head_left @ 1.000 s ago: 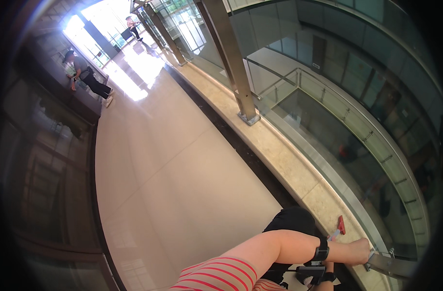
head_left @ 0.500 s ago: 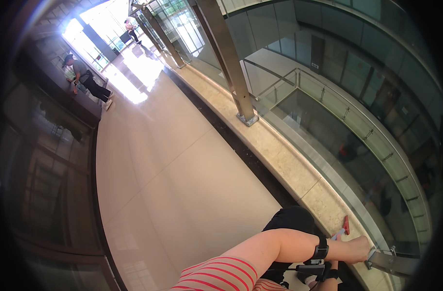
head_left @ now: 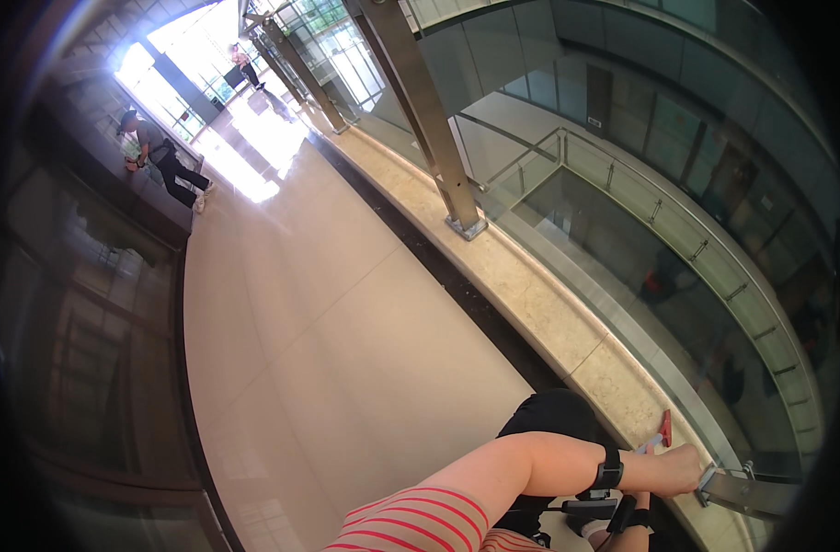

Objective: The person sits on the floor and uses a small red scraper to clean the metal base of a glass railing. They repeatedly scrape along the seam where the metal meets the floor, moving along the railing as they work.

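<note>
My left arm, in a striped sleeve with a black wrist strap, crosses from the lower edge. Its hand, my left hand (head_left: 675, 468), is closed against a metal post (head_left: 753, 493), with the fingertips hidden. Below that forearm comes my other arm, also strapped. My right hand (head_left: 650, 450) is mostly hidden behind the left wrist and is closed on a small tool with a red head (head_left: 665, 429) and a pale grey handle. The red head is at the stone ledge (head_left: 613, 368), close to the foot of the glass panel (head_left: 696, 391).
A metal post (head_left: 438, 138) stands farther along the ledge. Tiled floor (head_left: 328, 304) stretches ahead beside a dark strip. One person (head_left: 162, 156) bends at the dark left wall; another (head_left: 245, 64) stands far off by bright windows. Beyond the glass lies an open drop with a curved railing (head_left: 696, 244).
The red-headed tool has shifted slightly right, toward the glass, and the right forearm has moved with it. My left hand has stayed at the post. The person by the wall has changed pose.
</note>
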A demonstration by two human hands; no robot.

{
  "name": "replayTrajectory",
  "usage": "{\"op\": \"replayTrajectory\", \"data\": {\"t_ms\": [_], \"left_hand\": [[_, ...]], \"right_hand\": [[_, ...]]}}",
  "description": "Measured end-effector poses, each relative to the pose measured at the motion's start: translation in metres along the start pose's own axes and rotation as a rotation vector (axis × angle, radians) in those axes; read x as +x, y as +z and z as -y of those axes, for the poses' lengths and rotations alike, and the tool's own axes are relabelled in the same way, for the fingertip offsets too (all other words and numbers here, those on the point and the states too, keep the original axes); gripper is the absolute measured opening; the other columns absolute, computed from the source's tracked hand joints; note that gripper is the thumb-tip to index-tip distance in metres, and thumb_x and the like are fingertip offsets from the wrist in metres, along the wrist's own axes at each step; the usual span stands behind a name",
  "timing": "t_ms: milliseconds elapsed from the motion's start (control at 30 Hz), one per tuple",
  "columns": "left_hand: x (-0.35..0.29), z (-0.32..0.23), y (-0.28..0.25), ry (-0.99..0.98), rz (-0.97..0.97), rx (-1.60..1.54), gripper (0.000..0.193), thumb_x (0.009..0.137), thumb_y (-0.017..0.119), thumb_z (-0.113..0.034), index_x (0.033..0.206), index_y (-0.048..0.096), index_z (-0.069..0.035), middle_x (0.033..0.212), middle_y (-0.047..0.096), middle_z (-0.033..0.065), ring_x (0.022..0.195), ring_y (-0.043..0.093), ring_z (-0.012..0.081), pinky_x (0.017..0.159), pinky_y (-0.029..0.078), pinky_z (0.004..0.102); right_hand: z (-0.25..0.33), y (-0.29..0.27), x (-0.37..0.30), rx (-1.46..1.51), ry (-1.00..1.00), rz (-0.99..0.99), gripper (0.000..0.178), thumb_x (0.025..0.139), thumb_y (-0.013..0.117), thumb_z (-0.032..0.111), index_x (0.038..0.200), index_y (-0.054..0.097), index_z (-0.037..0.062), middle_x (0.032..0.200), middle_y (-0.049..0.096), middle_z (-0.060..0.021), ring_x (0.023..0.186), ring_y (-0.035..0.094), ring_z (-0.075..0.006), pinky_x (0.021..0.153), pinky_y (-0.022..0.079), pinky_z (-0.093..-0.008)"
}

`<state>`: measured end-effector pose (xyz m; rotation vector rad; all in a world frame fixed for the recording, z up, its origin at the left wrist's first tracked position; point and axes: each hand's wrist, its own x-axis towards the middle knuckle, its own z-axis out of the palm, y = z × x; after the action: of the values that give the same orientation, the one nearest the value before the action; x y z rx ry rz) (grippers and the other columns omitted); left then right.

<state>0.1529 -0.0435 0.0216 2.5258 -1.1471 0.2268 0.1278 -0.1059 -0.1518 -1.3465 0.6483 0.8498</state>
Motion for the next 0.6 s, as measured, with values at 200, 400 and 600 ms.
{"op": "replayTrajectory", "data": {"t_ms": [200,400,600], "left_hand": [[-0.002,0.006,-0.004,0.003,-0.206,-0.215,0.005,0.053,0.060,-0.016,0.048,0.059,-0.015,0.051,0.056,0.0065,0.051,0.058,0.0235,0.047,0.040,0.0376],[-0.007,0.004,0.002,0.102,0.063,-0.259,0.003,0.058,0.062,-0.012,0.056,0.064,-0.013,0.056,0.061,0.0068,0.057,0.062,0.0241,0.048,0.047,0.0352],[-0.010,-0.008,-0.010,0.283,0.221,-0.125,0.007,0.066,0.059,-0.012,0.060,0.060,-0.008,0.057,0.059,0.0059,0.056,0.061,0.0247,0.049,0.047,0.0339]], "right_hand": [[-0.026,-0.009,-0.032,0.040,-0.048,0.071,0.046,0.095,0.040,0.034,0.134,0.033,0.0101,0.104,0.054,-0.0032,0.092,0.051,-0.0112,0.083,0.040,-0.0293],[-0.050,-0.002,-0.054,0.179,-0.210,0.260,0.048,0.096,0.039,0.033,0.137,0.030,0.0100,0.108,0.055,-0.0035,0.095,0.052,-0.0112,0.086,0.040,-0.0297],[0.008,-0.045,-0.034,0.325,-0.177,-0.128,0.036,0.092,0.044,0.039,0.111,0.051,0.0093,0.080,0.057,-0.0034,0.068,0.052,-0.0135,0.062,0.042,-0.0298]]}}
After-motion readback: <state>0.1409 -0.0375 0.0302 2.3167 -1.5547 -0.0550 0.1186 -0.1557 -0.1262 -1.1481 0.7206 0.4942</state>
